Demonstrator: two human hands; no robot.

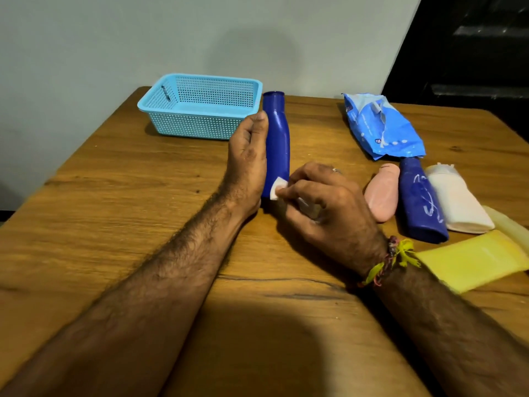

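The table [114,196] bears a basket [200,126] at far left and a pack [383,127] at far right, with a pink bottle [383,193] and a lying bottle [420,202] nearer. The blue bottle [277,133] stands upright at centre, just right of the basket. The left hand [247,159] grips its side. The right hand [329,202] pinches a wipe [278,187] against its lower part.

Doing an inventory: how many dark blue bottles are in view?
2. One blue bottle is gripped by the left hand; the second blue bottle lies at right between a pink bottle and a white bottle.
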